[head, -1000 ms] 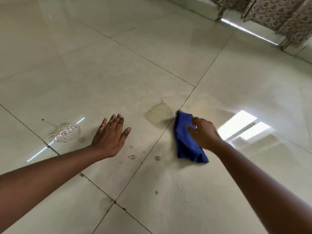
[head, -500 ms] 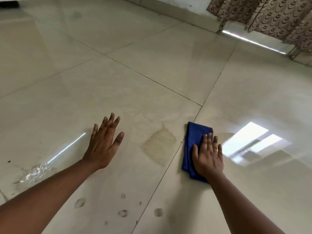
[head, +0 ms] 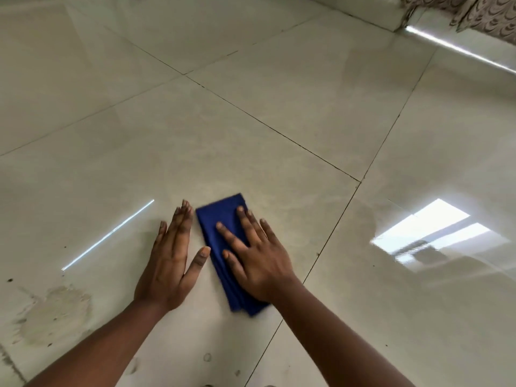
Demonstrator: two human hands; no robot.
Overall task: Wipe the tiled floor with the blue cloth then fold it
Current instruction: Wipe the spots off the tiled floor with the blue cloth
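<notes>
Glossy tiled floor (head: 279, 93), stains, patterned curtain (head: 491, 20)

Glossy beige tiled floor (head: 279, 88), dark grout lines. Folded blue cloth (head: 216, 227) lies flat on one tile; both hands press flat. Dull patch (head: 55, 311), possibly residue, lower left.
</notes>
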